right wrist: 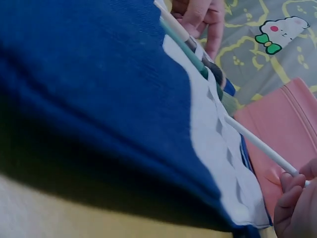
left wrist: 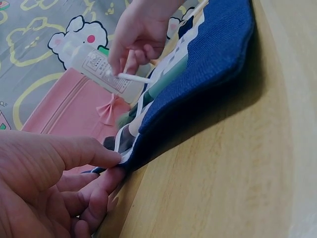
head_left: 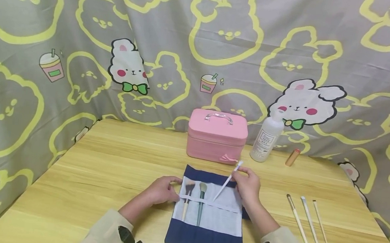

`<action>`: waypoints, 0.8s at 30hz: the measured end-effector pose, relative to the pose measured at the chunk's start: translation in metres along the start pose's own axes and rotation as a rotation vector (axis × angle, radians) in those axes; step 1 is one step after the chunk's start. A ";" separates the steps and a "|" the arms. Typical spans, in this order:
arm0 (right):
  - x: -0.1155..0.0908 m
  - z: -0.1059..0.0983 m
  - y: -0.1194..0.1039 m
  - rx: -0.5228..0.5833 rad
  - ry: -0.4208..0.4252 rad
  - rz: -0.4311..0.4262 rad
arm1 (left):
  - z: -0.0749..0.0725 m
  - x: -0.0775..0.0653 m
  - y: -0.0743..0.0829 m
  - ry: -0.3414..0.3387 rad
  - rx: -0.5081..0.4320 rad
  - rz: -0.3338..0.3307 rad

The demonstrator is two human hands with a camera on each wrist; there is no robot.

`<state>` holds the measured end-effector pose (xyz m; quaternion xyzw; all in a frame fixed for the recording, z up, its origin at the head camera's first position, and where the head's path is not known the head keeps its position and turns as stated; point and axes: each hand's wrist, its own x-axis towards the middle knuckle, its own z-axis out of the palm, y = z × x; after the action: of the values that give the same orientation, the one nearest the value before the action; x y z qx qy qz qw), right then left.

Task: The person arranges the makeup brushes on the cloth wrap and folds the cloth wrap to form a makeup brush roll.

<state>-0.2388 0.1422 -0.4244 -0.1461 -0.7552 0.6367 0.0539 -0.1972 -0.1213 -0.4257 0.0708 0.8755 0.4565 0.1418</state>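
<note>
A navy fabric brush roll (head_left: pixel 203 242) lies unfolded on the table, its pale lining crossed by a white elastic band. Two makeup brushes sit under the band on the left: one with dark bristles and a light handle (head_left: pixel 185 209), one with a green handle (head_left: pixel 200 211). My left hand (head_left: pixel 162 190) pinches the roll's left edge between thumb and fingers, as the left wrist view shows. My right hand (head_left: pixel 248 185) pinches a slim white makeup brush (head_left: pixel 225 185) near its upper end. That brush slants down left, its handle tip right at the band beside the green brush.
Behind the roll stands a pink vanity case (head_left: pixel 216 139) with a metal handle. To its right are a clear labelled bottle (head_left: pixel 266 141) and a small orange tube (head_left: pixel 292 157). Three slender brushes (head_left: pixel 299 223) lie on the wooden table (head_left: pixel 124 149) right of my right arm. A patterned curtain hangs behind.
</note>
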 end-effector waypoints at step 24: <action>-0.016 0.018 0.010 -0.284 -0.169 -0.051 | 0.002 -0.001 0.001 0.009 -0.004 -0.008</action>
<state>-0.2272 0.1224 -0.4355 -0.0788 -0.8430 0.5319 -0.0148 -0.1954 -0.1191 -0.4258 0.0648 0.8755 0.4580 0.1399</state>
